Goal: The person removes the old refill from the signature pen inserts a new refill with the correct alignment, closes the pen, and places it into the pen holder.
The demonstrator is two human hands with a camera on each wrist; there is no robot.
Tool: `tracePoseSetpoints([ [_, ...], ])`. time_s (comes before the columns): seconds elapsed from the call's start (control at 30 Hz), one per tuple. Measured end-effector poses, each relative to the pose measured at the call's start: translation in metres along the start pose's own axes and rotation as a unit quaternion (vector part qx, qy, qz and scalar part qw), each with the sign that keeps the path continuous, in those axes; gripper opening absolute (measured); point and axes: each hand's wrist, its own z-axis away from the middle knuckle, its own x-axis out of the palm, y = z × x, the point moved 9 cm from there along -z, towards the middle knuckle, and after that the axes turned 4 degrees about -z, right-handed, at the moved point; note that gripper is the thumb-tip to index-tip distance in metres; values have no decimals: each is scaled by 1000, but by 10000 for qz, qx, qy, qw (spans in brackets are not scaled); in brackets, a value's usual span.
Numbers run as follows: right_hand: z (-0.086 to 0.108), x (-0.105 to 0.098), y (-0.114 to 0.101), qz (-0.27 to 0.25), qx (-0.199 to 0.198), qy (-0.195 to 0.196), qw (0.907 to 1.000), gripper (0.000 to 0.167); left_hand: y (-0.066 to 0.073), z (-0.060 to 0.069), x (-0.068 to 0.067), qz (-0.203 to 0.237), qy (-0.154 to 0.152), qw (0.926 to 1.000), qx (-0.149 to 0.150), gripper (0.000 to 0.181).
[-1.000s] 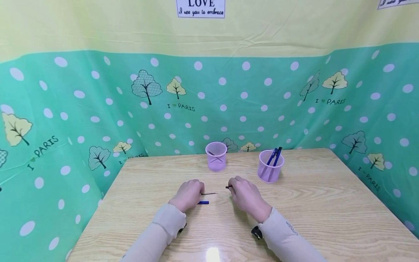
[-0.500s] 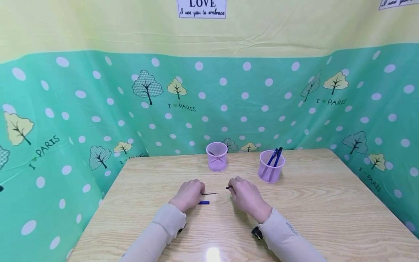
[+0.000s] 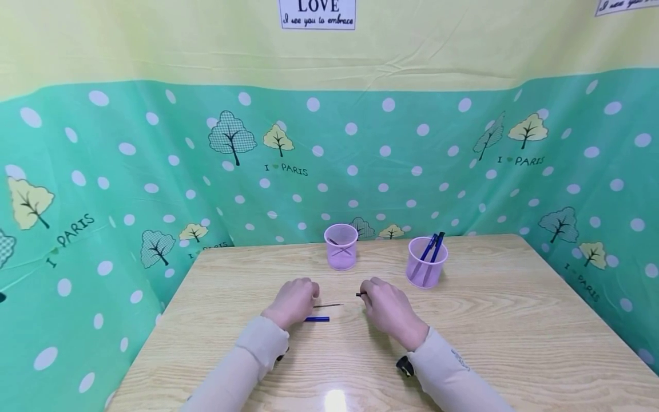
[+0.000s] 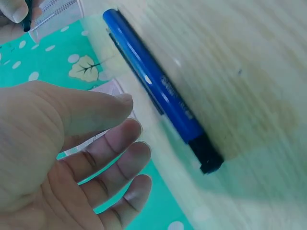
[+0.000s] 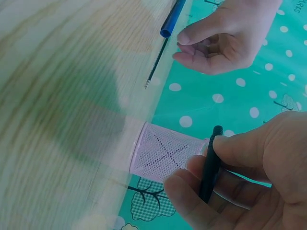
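Note:
My left hand (image 3: 293, 300) hovers over the table with loosely bent fingers and nothing in them; the left wrist view shows a gap between its thumb (image 4: 103, 108) and fingers. Near it lies a thin dark pen refill (image 3: 329, 305), its metal tip pointing right. A blue pen barrel (image 4: 153, 81) with a black end lies beside the refill, closer to me. My right hand (image 3: 388, 309) pinches a short black pen part (image 5: 210, 167) between thumb and fingers, above the table to the right of the refill tip.
A pink-purple mesh pen cup (image 3: 342, 258) with dark thin items inside stands behind the hands. Another mesh cup (image 3: 421, 277), further right, holds blue pens. A green dotted curtain (image 3: 360, 143) hangs behind the wooden table (image 3: 489, 320).
My left hand has let go of the refill and moved slightly left and up, uncovering more of the refill and the blue barrel. The right hand stays nearly still with the black part.

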Motion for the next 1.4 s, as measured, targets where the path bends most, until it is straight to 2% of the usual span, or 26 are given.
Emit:
tracePoseSetpoints([
  [0.27,0,1,1,19,-32,-10,10000,4,-5,-4,-10,-4,129,9999,55,19],
  [0.47,0,1,0,51,-82,17,10000,2,-8,-10,-15,186,22,9998,-48,17],
  [0.63,1,2,0,56,-67,21,10000,3,-6,-15,-22,286,-66,9995,-79,16],
  [1.0,1,4,-1,122,-160,26,9998,6,-1,-27,-37,320,5,9995,-28,19],
  [1.17,1,5,-1,123,-150,1,9998,5,-3,-32,-44,419,114,9990,-122,22],
  [1.4,2,4,2,155,-156,19,9998,4,-3,-42,-54,512,410,9978,-76,24],
])
